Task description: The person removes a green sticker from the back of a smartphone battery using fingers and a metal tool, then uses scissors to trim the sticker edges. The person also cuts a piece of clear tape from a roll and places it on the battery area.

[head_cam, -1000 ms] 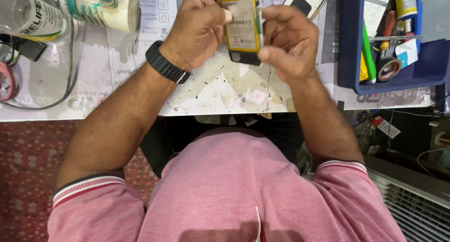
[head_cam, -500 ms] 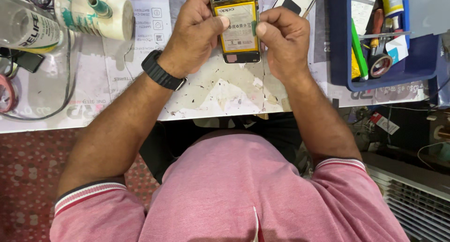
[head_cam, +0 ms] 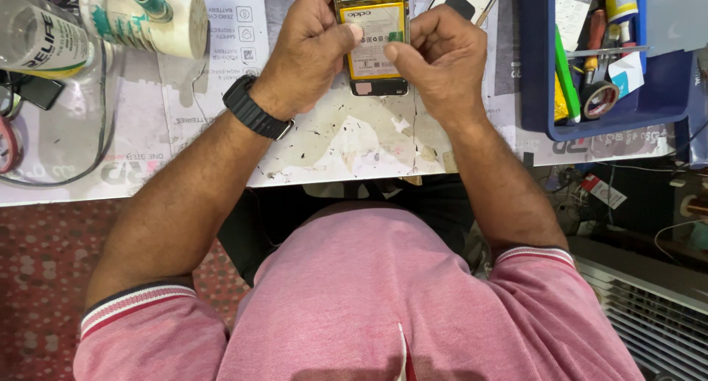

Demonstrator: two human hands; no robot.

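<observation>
Centrally, left hand and right hand clamp an opened phone, thumbs pressing its yellow battery; blue tray just right of it.

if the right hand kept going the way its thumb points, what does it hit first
The right hand has its thumb aimed leftward across the opened phone, so it would probably first meet the left hand thumb, though depth is unclear.

Yellow battery label (between thumbs)
</observation>
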